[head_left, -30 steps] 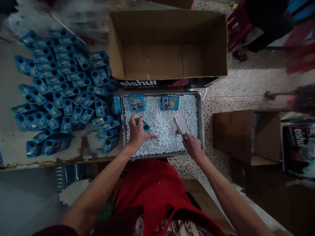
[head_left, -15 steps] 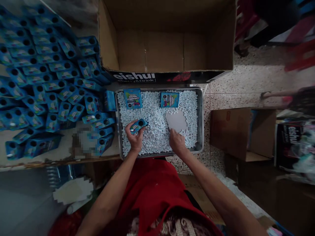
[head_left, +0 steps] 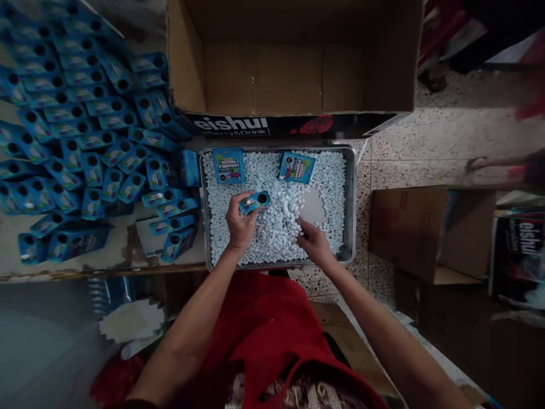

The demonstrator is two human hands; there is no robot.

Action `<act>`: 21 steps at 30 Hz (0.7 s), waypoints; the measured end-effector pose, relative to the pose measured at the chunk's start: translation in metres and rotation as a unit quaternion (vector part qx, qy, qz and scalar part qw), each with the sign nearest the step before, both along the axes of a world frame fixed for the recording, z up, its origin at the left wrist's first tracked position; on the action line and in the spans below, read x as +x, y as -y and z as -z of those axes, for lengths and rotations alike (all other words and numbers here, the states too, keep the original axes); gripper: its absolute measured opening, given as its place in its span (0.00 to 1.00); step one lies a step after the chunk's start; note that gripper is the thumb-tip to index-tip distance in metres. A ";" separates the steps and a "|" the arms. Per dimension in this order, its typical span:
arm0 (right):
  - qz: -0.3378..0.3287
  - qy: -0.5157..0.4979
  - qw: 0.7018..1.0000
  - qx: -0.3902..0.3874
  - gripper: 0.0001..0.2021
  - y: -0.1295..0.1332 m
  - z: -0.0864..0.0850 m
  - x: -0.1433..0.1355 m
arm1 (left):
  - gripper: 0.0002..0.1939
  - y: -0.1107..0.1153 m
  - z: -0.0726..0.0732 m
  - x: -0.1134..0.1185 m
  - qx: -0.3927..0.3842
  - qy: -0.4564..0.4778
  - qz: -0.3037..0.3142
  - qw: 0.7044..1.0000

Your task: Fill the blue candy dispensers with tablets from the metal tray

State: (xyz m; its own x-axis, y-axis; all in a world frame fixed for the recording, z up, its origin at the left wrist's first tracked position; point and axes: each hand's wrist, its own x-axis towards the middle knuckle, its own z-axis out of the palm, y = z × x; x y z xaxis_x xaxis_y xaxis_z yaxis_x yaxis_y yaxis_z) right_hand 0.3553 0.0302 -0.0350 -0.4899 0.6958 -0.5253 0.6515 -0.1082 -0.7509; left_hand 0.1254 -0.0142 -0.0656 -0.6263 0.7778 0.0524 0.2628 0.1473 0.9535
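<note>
My left hand (head_left: 241, 224) grips a small blue candy box (head_left: 254, 202), its round dark opening facing up. The box is held over a metal tray (head_left: 349, 227) filled with small pale candies (head_left: 242, 241). Among the candies on the right side is my right hand (head_left: 314, 241), its fingers closed. Loose candies cover its fingertips, so what they hold is hidden. Just beyond that hand lies a smooth pale grey patch (head_left: 314, 204) with candies around it. Two blue boxes, one at the back left (head_left: 229, 166) and one at the back right (head_left: 297, 167), rest on the candies.
Many blue boxes (head_left: 92, 108) with round openings crowd the table on the left. A large open cardboard carton (head_left: 289, 79) stands beyond the tray. To the right, another carton (head_left: 404, 230) sits above the speckled floor (head_left: 426, 136). Part of a person shows at upper right.
My left hand has moved the box rightward and slightly up. My right hand has shifted a little right, and candies now cover the left part of the grey patch. The back-right box has tilted.
</note>
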 end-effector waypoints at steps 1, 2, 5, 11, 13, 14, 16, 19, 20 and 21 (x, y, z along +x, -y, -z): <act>0.004 -0.019 1.000 -0.010 0.17 -0.001 -0.012 0.004 | 0.20 0.000 -0.005 -0.005 0.001 -0.004 0.012 1.000; 0.003 -0.036 0.999 -0.018 0.15 -0.003 -0.025 0.007 | 0.19 -0.001 -0.008 -0.008 0.002 -0.006 0.022 1.000; -0.029 -0.036 0.998 -0.037 0.10 -0.013 -0.057 0.005 | 0.17 -0.004 -0.013 -0.014 0.012 -0.002 0.047 0.999; -0.083 0.026 0.992 -0.092 0.07 -0.039 -0.096 -0.016 | 0.17 -0.003 -0.015 -0.021 0.022 -0.037 0.115 0.992; -0.084 0.044 0.986 -0.139 0.06 -0.045 -0.107 -0.024 | 0.19 0.001 -0.017 -0.023 0.009 -0.069 0.132 0.989; -0.080 0.051 0.982 -0.164 0.07 -0.047 -0.113 -0.029 | 0.20 0.002 -0.019 -0.024 -0.001 -0.086 0.139 0.987; -0.065 0.065 0.972 -0.216 0.08 -0.052 -0.125 -0.037 | 0.22 0.003 -0.020 -0.026 -0.015 -0.111 0.149 0.983; -0.036 0.080 0.960 -0.267 0.09 -0.058 -0.144 -0.050 | 0.22 0.002 -0.020 -0.028 -0.009 -0.118 0.149 0.982; -0.028 0.082 0.957 -0.275 0.09 -0.060 -0.150 -0.053 | 0.22 0.000 -0.019 -0.028 -0.005 -0.116 0.147 0.982; -0.022 0.081 0.956 -0.282 0.09 -0.061 -0.156 -0.055 | 0.21 -0.001 -0.018 -0.029 -0.003 -0.114 0.147 0.983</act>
